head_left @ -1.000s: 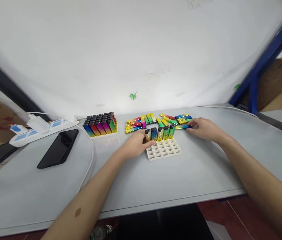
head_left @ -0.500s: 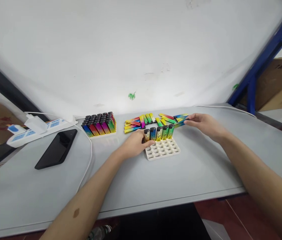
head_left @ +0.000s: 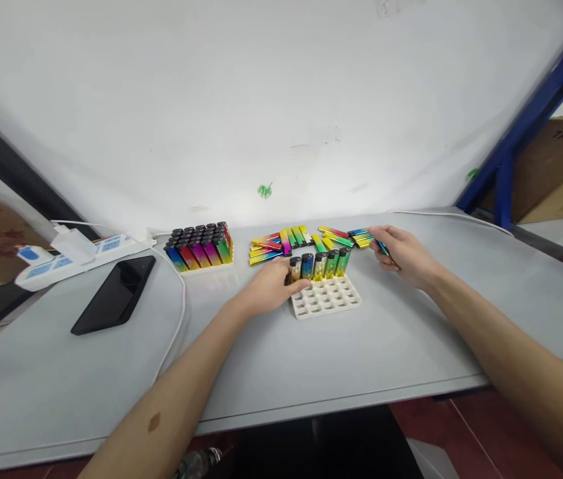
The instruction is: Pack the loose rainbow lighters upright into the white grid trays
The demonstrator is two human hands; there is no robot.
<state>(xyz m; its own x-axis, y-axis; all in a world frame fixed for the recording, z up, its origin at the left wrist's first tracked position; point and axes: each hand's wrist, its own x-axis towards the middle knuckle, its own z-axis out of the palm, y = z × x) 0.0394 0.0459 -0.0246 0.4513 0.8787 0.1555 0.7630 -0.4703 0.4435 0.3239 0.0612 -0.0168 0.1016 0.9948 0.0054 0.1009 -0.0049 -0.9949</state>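
Note:
A white slotted tray (head_left: 326, 297) lies on the table with a row of upright metallic lighters (head_left: 319, 266) along its far side. My left hand (head_left: 272, 286) grips the tray's left edge, thumb on the near side beside the leftmost lighter; its other fingers are partly hidden. My right hand (head_left: 401, 255) is closed around a blue-green lighter (head_left: 381, 247), held just right of the loose pile. Loose lighters in rainbow colours (head_left: 336, 237) lie behind the tray, and more (head_left: 265, 250) lie behind my left hand.
A second tray packed with upright black-topped lighters (head_left: 200, 247) stands at the back left. Further left are a black phone (head_left: 114, 295), a white cable (head_left: 181, 313) and a power strip (head_left: 69, 263) with plugs. The white wall (head_left: 281, 120) bounds the table's far side.
My right hand has picked a lighter from the right end of the loose pile, drawing it slightly nearer and turning it. My left hand stays at the tray.

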